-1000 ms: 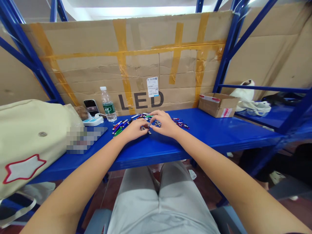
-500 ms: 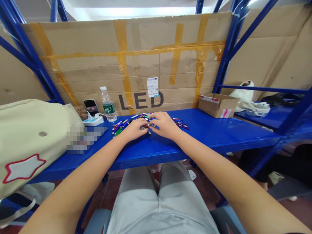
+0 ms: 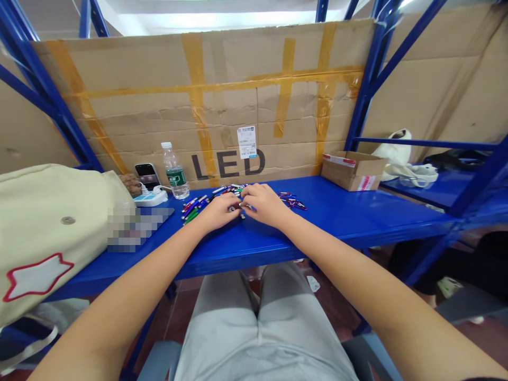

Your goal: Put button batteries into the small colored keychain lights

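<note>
My left hand point(image 3: 218, 211) and my right hand point(image 3: 265, 205) meet over the blue steel shelf point(image 3: 337, 222), fingertips together around a small metal ring point(image 3: 240, 204). The hands hide most of that ring. Small metal parts point(image 3: 232, 209) lie just under my left fingers. Left of my hands sits a heap of slim coloured pen-like tubes point(image 3: 192, 209), and more lie behind my fingers point(image 3: 228, 191). To the right of my right hand is a small bunch of coloured keychain clips point(image 3: 292, 201).
A plastic water bottle point(image 3: 172, 172), a phone point(image 3: 146, 176) and a power strip point(image 3: 151, 197) stand at the back left. A beige bag point(image 3: 47, 222) fills the left end. A small cardboard box point(image 3: 352, 171) sits at the right. Taped cardboard point(image 3: 238, 95) forms the back.
The fingers of my right hand have shifted down and left, closer to my left hand. My left hand and the items on the shelf have barely moved.
</note>
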The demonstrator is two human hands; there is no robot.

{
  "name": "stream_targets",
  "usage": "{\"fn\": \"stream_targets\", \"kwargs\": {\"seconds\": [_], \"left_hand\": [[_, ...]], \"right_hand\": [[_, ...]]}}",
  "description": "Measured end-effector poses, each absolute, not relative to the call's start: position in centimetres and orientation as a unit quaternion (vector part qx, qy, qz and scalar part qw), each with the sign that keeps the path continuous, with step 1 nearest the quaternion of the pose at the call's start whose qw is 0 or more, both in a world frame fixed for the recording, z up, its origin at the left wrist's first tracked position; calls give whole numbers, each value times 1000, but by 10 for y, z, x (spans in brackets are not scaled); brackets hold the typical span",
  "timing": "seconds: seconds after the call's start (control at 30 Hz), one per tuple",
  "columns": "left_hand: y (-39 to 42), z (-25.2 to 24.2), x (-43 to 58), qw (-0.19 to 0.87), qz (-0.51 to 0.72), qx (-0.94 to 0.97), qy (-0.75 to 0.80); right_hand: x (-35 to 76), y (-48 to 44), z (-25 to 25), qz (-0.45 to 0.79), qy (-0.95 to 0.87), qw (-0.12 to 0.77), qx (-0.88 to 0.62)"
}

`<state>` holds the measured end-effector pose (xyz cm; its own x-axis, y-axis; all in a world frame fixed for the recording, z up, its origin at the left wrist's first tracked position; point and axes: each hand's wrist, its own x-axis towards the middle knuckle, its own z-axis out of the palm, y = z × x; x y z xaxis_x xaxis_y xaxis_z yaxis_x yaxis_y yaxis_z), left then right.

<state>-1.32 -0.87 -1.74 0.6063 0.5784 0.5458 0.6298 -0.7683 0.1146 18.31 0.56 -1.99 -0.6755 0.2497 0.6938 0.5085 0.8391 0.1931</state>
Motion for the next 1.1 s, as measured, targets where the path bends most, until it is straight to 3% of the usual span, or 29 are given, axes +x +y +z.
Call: {"fn": "stream_targets", "kwargs": {"seconds": [0.3,0.47,0.57,0.7,0.83,1.1], "left_hand": [[-5,-19,-17,50,-275,-892,-354],[-1,-17,-25,52,-291,-869,-397],[-1,-16,-29,24,-301,-853,-425],[0,-16,-33,-68,-331,-823,-457],[3,-17,-36,-168,-355,-796,-460],[1,-18,-34,-225,-335,-793,-456]], "right_hand": [[181,5,-21,-171,-900,329,-229],[204,20,-11,-59,-842,457,-280],[231,35,-7,-5,-773,495,-397],[254,45,-8,38,-790,347,-504],[256,41,-11,90,-851,228,-464],[247,36,-14,31,-872,168,-460]]}}
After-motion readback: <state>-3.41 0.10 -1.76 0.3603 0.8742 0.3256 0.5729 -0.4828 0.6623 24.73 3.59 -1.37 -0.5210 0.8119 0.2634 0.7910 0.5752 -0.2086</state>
